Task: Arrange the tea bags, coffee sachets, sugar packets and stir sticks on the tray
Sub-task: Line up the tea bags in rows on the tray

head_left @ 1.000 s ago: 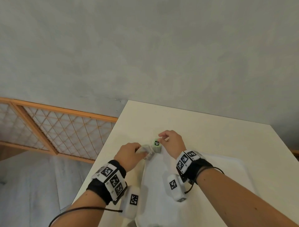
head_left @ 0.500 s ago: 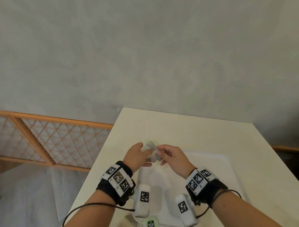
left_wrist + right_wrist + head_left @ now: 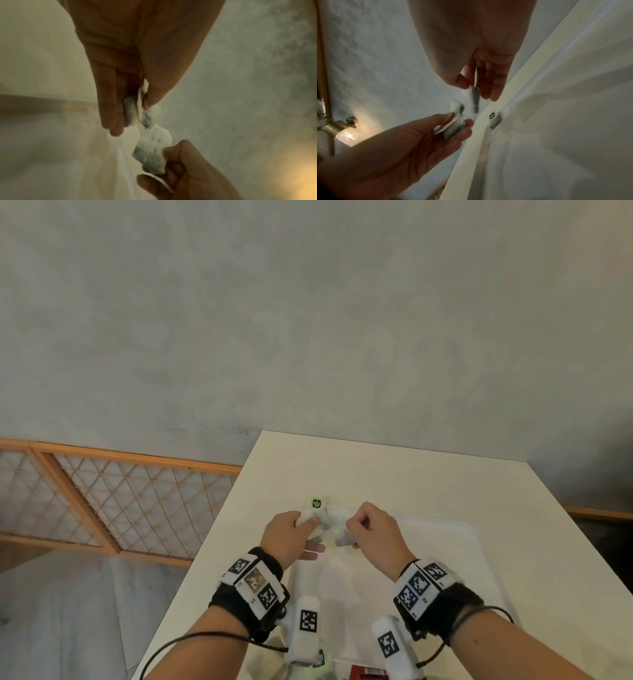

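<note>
Both hands are raised over the far left corner of the white tray (image 3: 472,583). My left hand (image 3: 310,522) pinches a small bunch of white tea bags (image 3: 133,109) between thumb and fingers. My right hand (image 3: 352,525) pinches another tea bag (image 3: 475,97) next to it. The bags (image 3: 329,523) still touch between the two hands. A green tea tag (image 3: 317,503) lies just beyond the hands; in the right wrist view this tag (image 3: 494,116) sits at the tray's rim. No stir sticks or sugar packets are in view.
Another green tag (image 3: 320,657) and a red sachet (image 3: 368,674) lie at the near edge of the picture. The cream table (image 3: 376,474) ends just left of the tray; a wooden lattice screen (image 3: 120,501) stands below it. A grey wall rises behind.
The hands lifted the tea bags off the tray's far corner, came together, and have now drawn slightly apart. The green tag now shows beyond them.
</note>
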Demonstrator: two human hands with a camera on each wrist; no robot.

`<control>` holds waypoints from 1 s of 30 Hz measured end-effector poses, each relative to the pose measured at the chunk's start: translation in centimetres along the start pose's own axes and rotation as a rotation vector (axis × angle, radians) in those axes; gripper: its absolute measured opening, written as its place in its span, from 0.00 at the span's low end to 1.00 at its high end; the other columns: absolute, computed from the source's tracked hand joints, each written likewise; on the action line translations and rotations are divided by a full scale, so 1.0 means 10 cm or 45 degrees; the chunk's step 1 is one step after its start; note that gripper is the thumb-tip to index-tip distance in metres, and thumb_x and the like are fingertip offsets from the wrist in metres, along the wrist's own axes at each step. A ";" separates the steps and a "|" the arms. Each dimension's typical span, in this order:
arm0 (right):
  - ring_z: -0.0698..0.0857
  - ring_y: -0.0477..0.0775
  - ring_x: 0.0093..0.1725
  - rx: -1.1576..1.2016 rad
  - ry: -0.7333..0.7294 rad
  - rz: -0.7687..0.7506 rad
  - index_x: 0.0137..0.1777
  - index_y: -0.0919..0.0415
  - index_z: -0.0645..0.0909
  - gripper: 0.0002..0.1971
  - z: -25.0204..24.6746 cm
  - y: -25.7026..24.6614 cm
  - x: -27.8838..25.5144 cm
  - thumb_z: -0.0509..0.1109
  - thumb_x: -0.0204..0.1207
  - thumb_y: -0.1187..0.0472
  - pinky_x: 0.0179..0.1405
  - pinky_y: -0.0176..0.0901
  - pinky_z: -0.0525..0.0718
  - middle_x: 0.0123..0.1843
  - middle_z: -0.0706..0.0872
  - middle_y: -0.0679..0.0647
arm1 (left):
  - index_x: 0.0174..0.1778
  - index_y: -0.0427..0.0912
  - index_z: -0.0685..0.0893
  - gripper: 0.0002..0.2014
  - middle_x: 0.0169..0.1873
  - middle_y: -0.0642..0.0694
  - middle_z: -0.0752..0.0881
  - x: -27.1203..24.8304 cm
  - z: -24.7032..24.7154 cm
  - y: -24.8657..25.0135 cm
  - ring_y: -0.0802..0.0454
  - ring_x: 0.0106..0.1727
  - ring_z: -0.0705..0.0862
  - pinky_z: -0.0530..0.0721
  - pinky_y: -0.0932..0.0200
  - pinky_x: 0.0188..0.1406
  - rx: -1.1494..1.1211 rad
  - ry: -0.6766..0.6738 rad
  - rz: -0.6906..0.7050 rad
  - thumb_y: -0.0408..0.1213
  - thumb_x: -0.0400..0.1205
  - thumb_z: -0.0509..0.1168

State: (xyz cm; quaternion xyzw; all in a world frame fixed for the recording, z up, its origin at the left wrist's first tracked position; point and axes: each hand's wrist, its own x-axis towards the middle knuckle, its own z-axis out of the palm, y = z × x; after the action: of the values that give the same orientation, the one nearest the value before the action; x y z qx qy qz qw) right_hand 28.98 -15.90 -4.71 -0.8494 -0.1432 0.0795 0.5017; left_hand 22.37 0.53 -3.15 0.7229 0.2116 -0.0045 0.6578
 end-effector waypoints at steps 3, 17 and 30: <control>0.76 0.49 0.32 -0.177 0.071 -0.064 0.37 0.63 0.75 0.07 0.01 -0.01 -0.02 0.68 0.75 0.61 0.35 0.45 0.77 0.32 0.80 0.53 | 0.42 0.39 0.82 0.08 0.38 0.40 0.89 0.04 0.01 -0.06 0.46 0.34 0.91 0.90 0.52 0.32 0.401 0.135 0.057 0.37 0.83 0.62; 0.76 0.40 0.34 -0.408 -0.042 -0.426 0.40 0.53 0.81 0.08 0.15 0.04 -0.02 0.66 0.81 0.59 0.38 0.34 0.73 0.41 0.79 0.43 | 0.50 0.39 0.88 0.12 0.40 0.42 0.91 0.12 0.29 -0.14 0.50 0.40 0.92 0.90 0.56 0.37 -0.049 0.073 0.122 0.44 0.85 0.65; 0.82 0.47 0.27 0.148 0.042 0.018 0.43 0.60 0.85 0.05 0.16 0.26 0.32 0.72 0.79 0.61 0.30 0.34 0.81 0.39 0.85 0.52 | 0.52 0.35 0.86 0.10 0.39 0.38 0.90 0.41 0.22 -0.27 0.49 0.30 0.88 0.87 0.57 0.29 -0.001 0.058 0.045 0.35 0.86 0.62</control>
State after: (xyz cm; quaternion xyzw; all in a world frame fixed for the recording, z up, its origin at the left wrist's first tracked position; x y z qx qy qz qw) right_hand 31.96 -14.73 -7.72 -0.8211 -0.1240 0.0770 0.5519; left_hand 25.89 -0.16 -7.17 0.7260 0.2137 0.0239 0.6532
